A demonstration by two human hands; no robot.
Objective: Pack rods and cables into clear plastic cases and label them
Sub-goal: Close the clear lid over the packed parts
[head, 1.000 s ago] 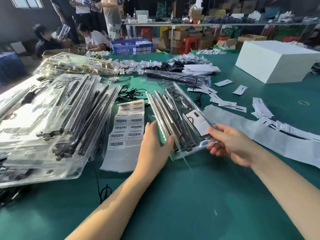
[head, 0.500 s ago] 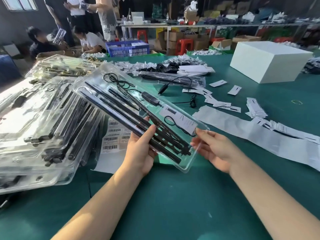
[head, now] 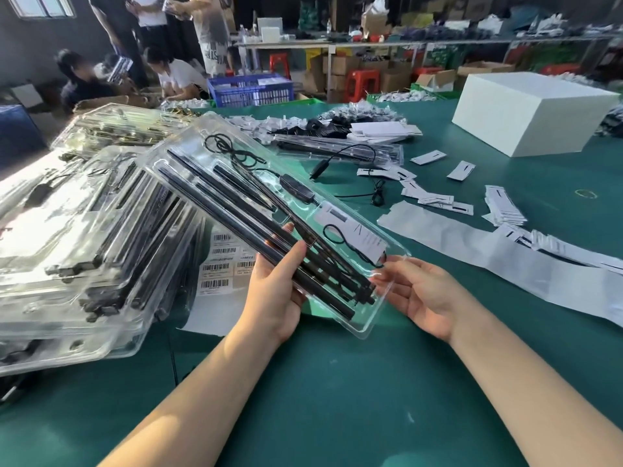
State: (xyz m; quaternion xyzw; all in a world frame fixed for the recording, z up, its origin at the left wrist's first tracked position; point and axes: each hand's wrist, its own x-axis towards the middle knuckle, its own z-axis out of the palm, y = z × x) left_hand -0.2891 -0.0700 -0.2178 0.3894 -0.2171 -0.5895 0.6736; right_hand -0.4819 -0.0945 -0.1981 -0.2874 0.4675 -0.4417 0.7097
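- Clear plastic case [head: 215,153]: packed and closed, held tilted above the green table [head: 337,399]; black rods [head: 236,217] and coiled cable [head: 232,153] inside.
- Left hand [head: 276,298]: grasps the case's near end, thumb on top.
- Right hand [head: 421,294]: fingers relaxed, touching the case's near corner from beneath.
- Step, judged: packing done, labelling due.
- Next move calls for: one barcode label from the label sheet [head: 222,264] beside the stack of packed cases [head: 84,247].

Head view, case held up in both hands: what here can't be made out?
- Barcode label sheet: print too small; clear plastic case and left hand cover part.
- White insert card: text too small.
- Right hand: grip unclear; fingertips behind the case edge.
- Stacked packed cases: cut off by left edge.
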